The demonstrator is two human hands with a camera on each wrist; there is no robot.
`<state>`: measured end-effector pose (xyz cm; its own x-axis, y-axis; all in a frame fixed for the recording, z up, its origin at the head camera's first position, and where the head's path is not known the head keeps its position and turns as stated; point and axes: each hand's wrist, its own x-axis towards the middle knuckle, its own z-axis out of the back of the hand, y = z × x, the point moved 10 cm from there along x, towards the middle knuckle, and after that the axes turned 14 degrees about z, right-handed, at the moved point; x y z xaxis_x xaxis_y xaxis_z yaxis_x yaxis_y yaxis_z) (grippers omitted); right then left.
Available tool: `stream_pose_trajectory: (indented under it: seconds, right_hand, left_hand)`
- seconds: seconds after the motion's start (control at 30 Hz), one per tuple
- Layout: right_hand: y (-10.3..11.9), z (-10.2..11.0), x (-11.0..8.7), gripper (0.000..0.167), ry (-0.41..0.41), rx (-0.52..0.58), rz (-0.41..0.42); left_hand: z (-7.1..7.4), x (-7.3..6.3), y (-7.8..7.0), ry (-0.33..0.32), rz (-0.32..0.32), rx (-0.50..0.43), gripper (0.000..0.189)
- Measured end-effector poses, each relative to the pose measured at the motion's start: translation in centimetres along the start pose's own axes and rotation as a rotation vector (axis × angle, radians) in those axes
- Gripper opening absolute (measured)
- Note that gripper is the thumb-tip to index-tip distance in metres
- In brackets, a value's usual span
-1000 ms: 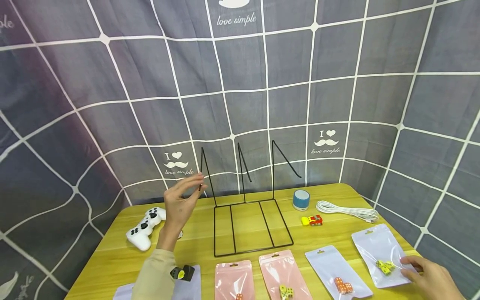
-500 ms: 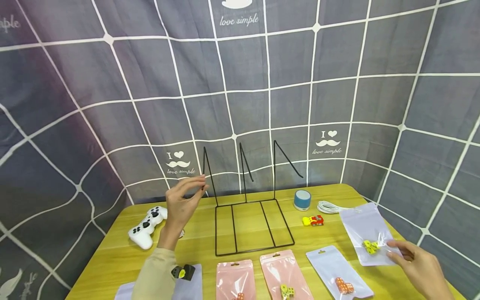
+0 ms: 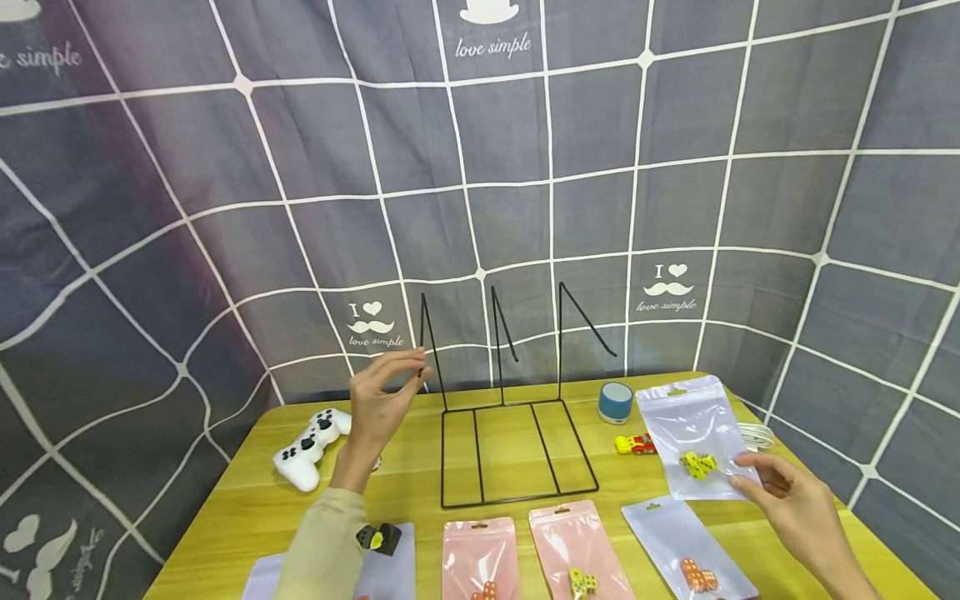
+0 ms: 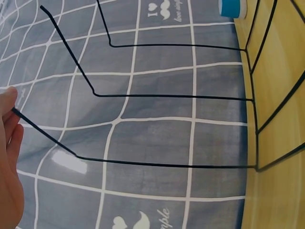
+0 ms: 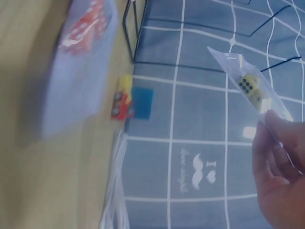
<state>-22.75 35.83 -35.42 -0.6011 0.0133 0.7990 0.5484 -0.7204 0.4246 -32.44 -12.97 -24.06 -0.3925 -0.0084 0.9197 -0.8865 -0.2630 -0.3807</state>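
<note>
1. The right hand (image 3: 787, 504) grasps a small clear-fronted bag (image 3: 678, 425) by its lower right edge, between thumb and fingers; yellow dice (image 3: 697, 464) sit inside.
2. The bag is held above the table (image 3: 390, 467), to the right of the black wire rack (image 3: 560, 350), apart from it.
3. The bag's long axis runs up and slightly left from the grip, so its hanging hole (image 3: 677, 391) lies at the far end from the fingers.
4. Of the rack's arms, the right one (image 3: 588, 320) is nearest the bag; its free end lies up and left of the hole.
5. The left hand (image 3: 378, 408) pinches the left arm's tip, well apart from the bag.
</note>
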Motion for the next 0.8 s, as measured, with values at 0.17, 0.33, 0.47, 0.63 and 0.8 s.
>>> stream_pose_trajectory:
  seconds: [0.17,0.33,0.47,0.63,0.8]
  right_hand:
    - [1.1,-1.1,0.9,0.028,-0.006,0.065,0.012]
    - [2.3,-1.9,1.7,0.028,-0.018,0.125,0.029]
    - [3.2,-2.6,2.4,0.03,-0.015,0.192,0.066]
    - [3.9,-3.4,3.1,0.033,-0.006,0.208,0.103]
    - [4.4,-4.0,3.9,0.033,-0.021,0.239,0.115]
  left_hand:
    - [-0.2,0.0,-0.2,-0.005,0.004,-0.001,0.029]
    - [-0.2,0.0,-0.1,-0.006,0.013,0.004,0.028]
    - [-0.3,0.1,0.0,-0.008,0.008,0.003,0.03]
    - [-0.3,0.1,0.1,-0.016,0.009,0.016,0.03]
    - [-0.1,0.0,0.1,-0.015,0.028,0.038,0.031]
